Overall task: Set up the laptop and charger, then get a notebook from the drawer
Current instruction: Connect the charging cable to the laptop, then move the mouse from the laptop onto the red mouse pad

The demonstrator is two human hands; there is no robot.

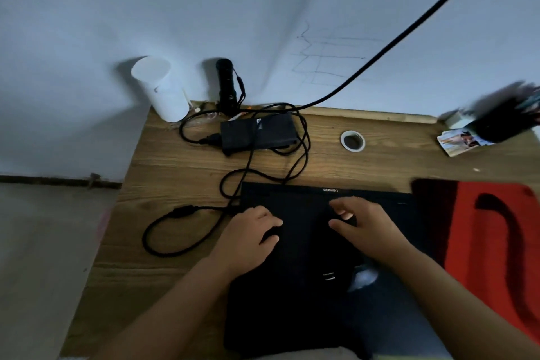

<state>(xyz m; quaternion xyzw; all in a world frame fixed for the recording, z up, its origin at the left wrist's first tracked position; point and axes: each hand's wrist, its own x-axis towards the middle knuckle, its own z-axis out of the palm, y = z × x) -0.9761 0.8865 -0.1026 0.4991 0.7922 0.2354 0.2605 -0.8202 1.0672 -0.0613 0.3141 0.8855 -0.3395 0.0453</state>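
A black laptop (309, 295) lies flat on the wooden desk (163, 172), with its logo at the far edge. I cannot tell whether its lid is open. My left hand (251, 238) rests on the laptop's left part with the fingers curled down. My right hand (363, 226) rests on its middle, thumb and fingers apart. The black charger brick (257, 133) sits behind the laptop near the wall. Its cable (175, 238) loops over the desk to the laptop's left side. A second stretch of cable (409, 29) rises towards the upper right.
A white cup (159, 88) and a black flashlight (226, 85) stand at the back left by the wall. A cable hole (352, 141) is behind the laptop. A red and black mat (485, 245) lies to the right, with a blurred pen holder (502, 117) and photo cards (458, 142) beyond.
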